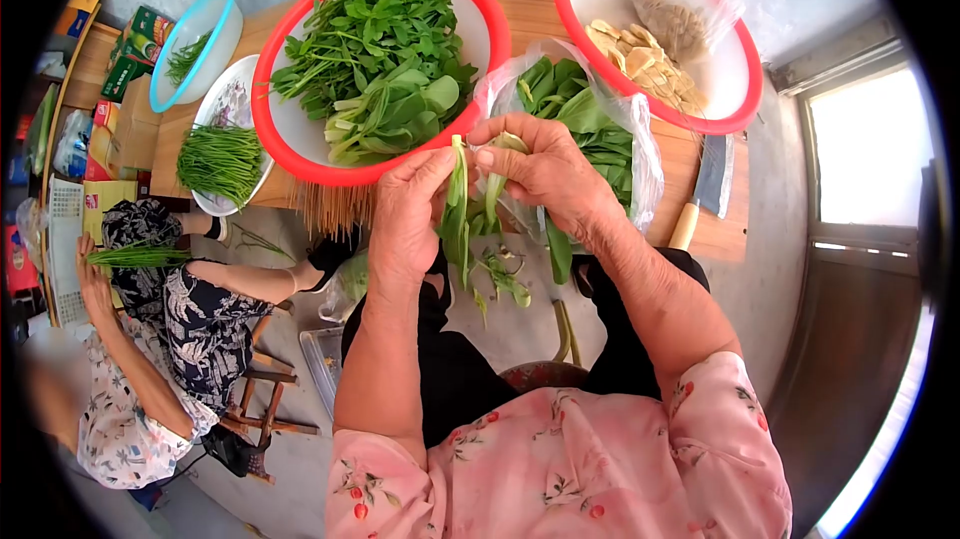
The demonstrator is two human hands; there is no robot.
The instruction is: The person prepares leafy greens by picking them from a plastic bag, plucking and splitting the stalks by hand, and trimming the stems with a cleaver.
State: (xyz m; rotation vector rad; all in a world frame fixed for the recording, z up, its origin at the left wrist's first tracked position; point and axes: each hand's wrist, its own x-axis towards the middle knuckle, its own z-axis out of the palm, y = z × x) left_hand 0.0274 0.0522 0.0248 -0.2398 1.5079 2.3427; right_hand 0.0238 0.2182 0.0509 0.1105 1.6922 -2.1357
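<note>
My left hand is closed on a leafy green stalk that hangs down with its pale cut end up. Close beside it, my right hand pinches another piece of the greens between thumb and fingers. Both hands are over the front edge of the wooden table. Behind them a red-rimmed basin holds leafy herbs and bok choy. An open plastic bag with more greens lies just behind my right hand. Some leaf scraps lie on the floor below.
A second red-rimmed basin with sliced pieces and a knife are at the right. Chives in a white dish and a blue-rimmed basin stand at the left. Another person sits at the left, holding chives.
</note>
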